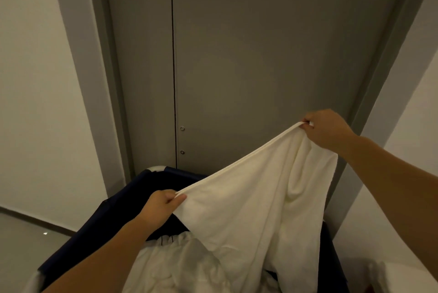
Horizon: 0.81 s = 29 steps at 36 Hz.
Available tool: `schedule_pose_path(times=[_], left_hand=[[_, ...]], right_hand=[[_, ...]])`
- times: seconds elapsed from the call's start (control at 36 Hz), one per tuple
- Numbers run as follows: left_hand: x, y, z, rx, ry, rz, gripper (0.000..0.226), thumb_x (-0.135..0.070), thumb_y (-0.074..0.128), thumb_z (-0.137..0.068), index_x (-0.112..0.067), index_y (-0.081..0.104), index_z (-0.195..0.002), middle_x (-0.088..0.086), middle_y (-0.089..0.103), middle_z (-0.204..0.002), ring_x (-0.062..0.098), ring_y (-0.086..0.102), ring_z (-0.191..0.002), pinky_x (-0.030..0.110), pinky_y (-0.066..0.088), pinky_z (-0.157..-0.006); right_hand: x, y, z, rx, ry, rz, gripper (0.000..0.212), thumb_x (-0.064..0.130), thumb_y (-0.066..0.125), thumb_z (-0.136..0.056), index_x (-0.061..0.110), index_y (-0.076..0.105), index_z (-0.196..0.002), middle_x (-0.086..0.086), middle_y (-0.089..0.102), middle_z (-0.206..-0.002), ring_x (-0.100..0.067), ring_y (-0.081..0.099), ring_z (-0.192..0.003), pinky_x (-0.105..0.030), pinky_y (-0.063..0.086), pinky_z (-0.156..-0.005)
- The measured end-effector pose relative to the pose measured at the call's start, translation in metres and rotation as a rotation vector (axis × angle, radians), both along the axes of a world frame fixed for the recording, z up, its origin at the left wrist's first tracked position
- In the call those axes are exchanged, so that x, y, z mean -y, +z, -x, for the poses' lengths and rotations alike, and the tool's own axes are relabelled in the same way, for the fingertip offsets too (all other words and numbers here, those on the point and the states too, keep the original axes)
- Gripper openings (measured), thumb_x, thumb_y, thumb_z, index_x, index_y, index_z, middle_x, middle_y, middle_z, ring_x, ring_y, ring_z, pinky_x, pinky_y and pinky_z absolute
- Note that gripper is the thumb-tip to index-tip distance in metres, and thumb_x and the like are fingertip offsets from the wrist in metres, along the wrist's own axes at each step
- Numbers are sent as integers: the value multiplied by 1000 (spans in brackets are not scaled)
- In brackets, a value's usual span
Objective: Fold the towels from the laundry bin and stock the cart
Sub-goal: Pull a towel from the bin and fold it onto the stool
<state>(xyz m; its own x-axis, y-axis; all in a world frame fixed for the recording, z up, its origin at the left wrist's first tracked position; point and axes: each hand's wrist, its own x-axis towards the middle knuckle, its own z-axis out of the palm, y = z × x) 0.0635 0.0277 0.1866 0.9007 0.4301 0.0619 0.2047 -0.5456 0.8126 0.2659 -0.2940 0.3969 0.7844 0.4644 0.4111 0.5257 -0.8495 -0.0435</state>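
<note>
White towel (248, 202) stretched above the dark blue laundry bin (99, 221), left hand (161, 207) pinching one hem corner, right hand (327, 129) pinching the other higher up, grey door (260, 55) behind.

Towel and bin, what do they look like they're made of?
Towel: looks like soft off-white terry, probably cotton. It has a matte, nubby surface, limp folds and a corded hem along the top edge. Bin: dark navy fabric, perhaps canvas or nylon, matte, wrapped over a pale tube at the far corner; whether the tube is plastic or painted metal is hard to tell.
</note>
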Motion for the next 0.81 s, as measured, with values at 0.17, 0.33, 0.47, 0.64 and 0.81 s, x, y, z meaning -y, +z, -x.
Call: schedule_pose_path(times=[0.17, 0.33, 0.47, 0.64, 0.81], left_hand=[[-4, 7, 1, 170, 167, 68, 33, -32, 75, -81, -5, 70, -65, 13, 66, -70, 31, 61, -69, 41, 51, -69], [-7, 16, 6, 226, 155, 45, 15, -24, 73, -84, -20, 70, -71, -2, 68, -76, 11, 61, -74, 20, 43, -69], [-10, 18, 5, 239, 133, 18, 12, -22, 66, -90, -26, 67, -102, -8, 67, -101, 7, 59, -94, 15, 43, -80], [-10, 20, -1, 135, 145, -51, 16, -27, 59, -95, -19, 68, -106, -8, 65, -96, 9, 58, -90, 22, 41, -80], [-19, 19, -13, 2, 217, -64, 20, -29, 52, -98, -14, 61, -89, 4, 64, -83, 20, 58, -80, 22, 39, -64]], right_hand=[[5, -13, -10, -19, -25, 13, 26, 24, 49, -98, 7, 67, -105, -15, 68, -100, -32, 60, -93, -34, 45, -82], [8, -25, -17, -76, -60, 24, 27, 25, 48, -99, 8, 67, -108, -14, 67, -102, -29, 60, -93, -36, 47, -86], [8, -29, -21, -59, -58, -3, 23, 23, 52, -96, 9, 69, -102, -15, 68, -102, -33, 60, -97, -38, 47, -86], [8, -37, -26, -100, -57, 28, 26, 26, 49, -98, 9, 68, -105, -13, 67, -100, -25, 58, -88, -36, 47, -85], [17, -39, -41, -245, -148, -137, 38, 39, 61, -91, 3, 71, -93, -15, 67, -93, -29, 58, -88, -27, 37, -76]])
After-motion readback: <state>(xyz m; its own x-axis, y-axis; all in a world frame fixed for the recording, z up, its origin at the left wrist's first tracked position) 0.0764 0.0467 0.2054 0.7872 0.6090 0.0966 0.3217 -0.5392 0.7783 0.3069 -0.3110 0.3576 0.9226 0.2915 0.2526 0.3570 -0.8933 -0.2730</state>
